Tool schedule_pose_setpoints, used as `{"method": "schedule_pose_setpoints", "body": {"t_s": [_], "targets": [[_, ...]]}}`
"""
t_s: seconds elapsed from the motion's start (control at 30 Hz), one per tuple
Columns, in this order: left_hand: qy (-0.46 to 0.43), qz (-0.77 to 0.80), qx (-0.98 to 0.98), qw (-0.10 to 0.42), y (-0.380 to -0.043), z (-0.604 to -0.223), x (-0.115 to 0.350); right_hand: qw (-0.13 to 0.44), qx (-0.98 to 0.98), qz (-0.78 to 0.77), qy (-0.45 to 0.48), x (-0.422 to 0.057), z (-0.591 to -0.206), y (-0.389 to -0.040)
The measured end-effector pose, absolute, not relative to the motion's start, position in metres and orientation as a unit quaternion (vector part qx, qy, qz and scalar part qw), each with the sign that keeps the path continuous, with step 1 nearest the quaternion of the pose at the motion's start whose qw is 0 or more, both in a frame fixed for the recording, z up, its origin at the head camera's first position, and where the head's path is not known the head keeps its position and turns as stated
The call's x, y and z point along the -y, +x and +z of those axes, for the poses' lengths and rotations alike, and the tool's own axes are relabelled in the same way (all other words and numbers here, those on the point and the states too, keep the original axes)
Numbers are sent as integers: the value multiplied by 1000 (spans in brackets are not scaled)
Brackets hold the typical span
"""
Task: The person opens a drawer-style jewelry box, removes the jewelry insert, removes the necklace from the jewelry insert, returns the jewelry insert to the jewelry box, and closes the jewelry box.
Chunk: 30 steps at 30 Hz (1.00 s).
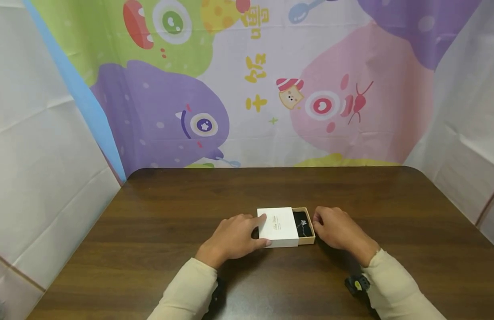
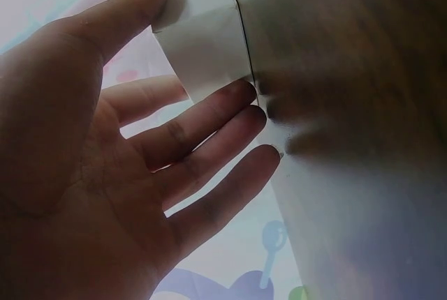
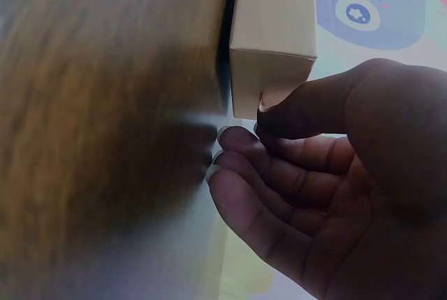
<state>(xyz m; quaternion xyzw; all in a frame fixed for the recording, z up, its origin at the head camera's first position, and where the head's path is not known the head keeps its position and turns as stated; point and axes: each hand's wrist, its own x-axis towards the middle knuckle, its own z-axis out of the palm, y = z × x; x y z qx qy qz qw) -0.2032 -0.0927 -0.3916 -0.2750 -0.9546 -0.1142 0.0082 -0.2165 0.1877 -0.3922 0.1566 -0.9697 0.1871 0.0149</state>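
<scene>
A white jewelry box (image 1: pixel 276 226) with small gold lettering lies on the table, its inner tray (image 1: pixel 307 240) partly out to the right. On the tray's black lining rests a fine silver chain (image 1: pixel 303 226) with a small, shiny pendant. My left hand (image 1: pixel 234 236) grips the left end of the white sleeve, thumb at the near side and index finger over the top. The left wrist view shows its other fingers nearly straight. At the tray's right end, the thumb and curled index finger of my right hand (image 1: pixel 338 229) pinch close against the end wall (image 3: pixel 262 80).
The box stands on a brown wooden table (image 1: pixel 182 191). A cartoon-printed cloth (image 1: pixel 255 133) hangs behind the far edge, and pale cloth walls (image 1: pixel 50 146) close in both sides. A dark wrist device (image 1: pixel 356 283) sits at the right sleeve.
</scene>
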Motion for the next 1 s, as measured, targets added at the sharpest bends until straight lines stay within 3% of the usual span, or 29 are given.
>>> {"method": "schedule_pose_setpoints", "body": {"t_s": [1.0], "targets": [[-271, -119, 955, 3, -204, -392, 93, -6, 973, 185, 135, -190, -390, -217]]}}
